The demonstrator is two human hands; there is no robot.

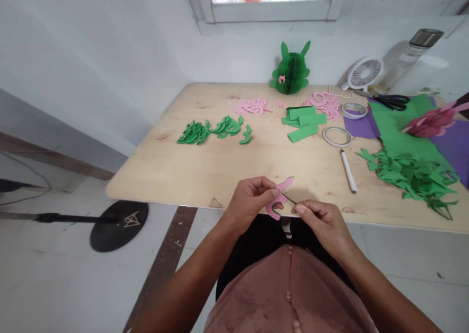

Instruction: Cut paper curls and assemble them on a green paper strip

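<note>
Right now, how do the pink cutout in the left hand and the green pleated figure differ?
Colour: the pink cutout is mostly pink; the green pleated figure is mostly green, with a small pink piece on it.
Form: the cutout is flat; the figure has a full body.
Pose: the left hand holds the cutout at the table's near edge; the figure stands upright towards the back.
Both look like paper.
</note>
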